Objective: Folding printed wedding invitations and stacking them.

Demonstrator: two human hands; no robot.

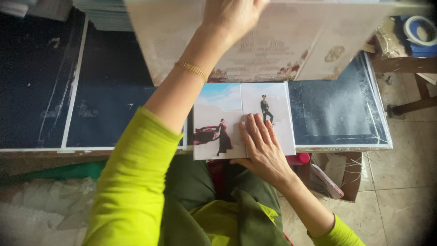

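Head: photo book (227,120) lies crosswise (open).

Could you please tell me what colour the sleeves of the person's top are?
The sleeves are bright yellow-green, seen best in the head view.

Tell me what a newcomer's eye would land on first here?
Likely the open photo album at the middle of the dark table, its spread showing two small figures against pale sky, with the right hand pressed flat on its right page. Next, the left hand at the top, on a bright lime-green sleeve, lifting a large pale printed sheet above the album. A roll of tape sits at the top right corner.
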